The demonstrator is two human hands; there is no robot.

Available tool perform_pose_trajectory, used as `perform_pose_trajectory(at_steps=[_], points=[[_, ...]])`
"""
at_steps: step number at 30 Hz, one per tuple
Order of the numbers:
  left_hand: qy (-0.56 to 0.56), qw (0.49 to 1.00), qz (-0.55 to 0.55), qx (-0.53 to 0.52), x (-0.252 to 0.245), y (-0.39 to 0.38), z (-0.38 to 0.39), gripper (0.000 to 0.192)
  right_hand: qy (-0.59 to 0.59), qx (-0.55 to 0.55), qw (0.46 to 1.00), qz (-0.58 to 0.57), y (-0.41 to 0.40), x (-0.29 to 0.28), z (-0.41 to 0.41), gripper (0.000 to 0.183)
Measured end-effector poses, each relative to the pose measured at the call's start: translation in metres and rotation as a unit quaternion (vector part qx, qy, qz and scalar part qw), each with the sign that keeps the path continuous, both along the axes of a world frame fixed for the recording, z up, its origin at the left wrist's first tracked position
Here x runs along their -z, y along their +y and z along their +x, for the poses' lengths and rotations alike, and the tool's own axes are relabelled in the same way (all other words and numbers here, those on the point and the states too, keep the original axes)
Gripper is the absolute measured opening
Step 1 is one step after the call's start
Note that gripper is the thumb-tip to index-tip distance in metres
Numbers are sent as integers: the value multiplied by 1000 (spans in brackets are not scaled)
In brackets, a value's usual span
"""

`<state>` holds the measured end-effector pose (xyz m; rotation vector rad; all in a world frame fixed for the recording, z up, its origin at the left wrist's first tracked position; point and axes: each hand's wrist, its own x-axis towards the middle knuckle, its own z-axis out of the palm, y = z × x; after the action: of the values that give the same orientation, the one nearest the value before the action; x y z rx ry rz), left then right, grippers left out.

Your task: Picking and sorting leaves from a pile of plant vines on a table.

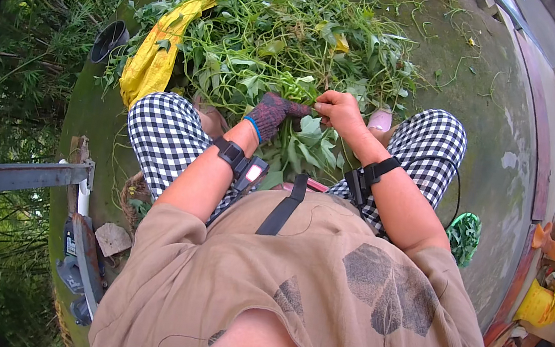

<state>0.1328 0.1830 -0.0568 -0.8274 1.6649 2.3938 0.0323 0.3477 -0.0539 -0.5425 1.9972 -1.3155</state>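
My left hand (275, 112), in a dark knitted glove with a blue cuff, is closed around a bunch of green stems, whose leaves (308, 140) hang below it between my knees. Bare, my right hand (340, 112) pinches at the stems just beside the glove, fingertips together; what lies between them is too small to tell. A large heap of leafy green vines (287, 31) spreads on the ground beyond both hands. Along the heap's left side lies a yellow woven sack (159, 50).
A dark round container (110, 41) stands left of the sack. Near my right hip is a green mesh container of leaves (463, 239). A stone (113, 240) and a metal bar (21, 177) are at the left. A yellow bucket (538, 303) sits at the far right.
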Motion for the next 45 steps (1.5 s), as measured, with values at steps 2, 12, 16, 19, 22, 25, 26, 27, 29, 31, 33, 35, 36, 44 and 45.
perform_pose_trajectory(at_steps=[2, 12, 16, 19, 22, 25, 26, 27, 29, 31, 33, 35, 36, 44, 45], points=[[12, 1000, 4, 15, 3, -3, -1, 18, 27, -3, 999, -35, 0, -1, -3, 17], [59, 994, -82, 32, -13, -10, 11, 26, -71, 166, 971, -156, 19, -41, -23, 52], [174, 983, 27, 46, -9, 34, 11, 33, -176, 68, 942, -277, 2, -37, 0, 52], [123, 974, 186, 43, -9, 33, 13, 30, -121, 67, 961, -239, 6, -38, -6, 48], [111, 982, 155, 1, -11, 12, 14, 23, 33, 3, 994, -104, 13, -37, -13, 41], [99, 988, 121, -15, -9, -1, 13, 19, 239, -96, 965, -43, 15, -33, -15, 30], [103, 987, 123, -24, -8, -5, 12, 17, 318, -145, 937, -10, 15, -33, -14, 26], [90, 986, 139, -8, -6, -8, 12, 17, 407, -177, 896, -6, 15, -32, -13, 24], [74, 992, 90, -40, -2, -12, 11, 11, 376, -199, 903, 57, 16, -32, -9, 23], [63, 991, 114, -12, 1, -13, 9, 16, 434, -184, 877, 96, 16, -32, -6, 21], [114, 992, 50, -9, 5, -11, 8, 18, 451, -171, 868, 115, 13, -33, -2, 21], [91, 993, 69, 5, 7, -7, 6, 19, 523, -95, 843, 86, 9, -35, 1, 20], [67, 994, 91, 5, 8, -4, 5, 19, 543, -75, 833, 75, 8, -36, 3, 21], [12, 997, 56, 42, -8, 1, 2, 13, 598, -41, 791, 121, 7, -12, 6, 16], [57, 997, -42, 31, -12, 2, 4, 13, 583, -42, 797, 153, 9, -3, 1, 16]])
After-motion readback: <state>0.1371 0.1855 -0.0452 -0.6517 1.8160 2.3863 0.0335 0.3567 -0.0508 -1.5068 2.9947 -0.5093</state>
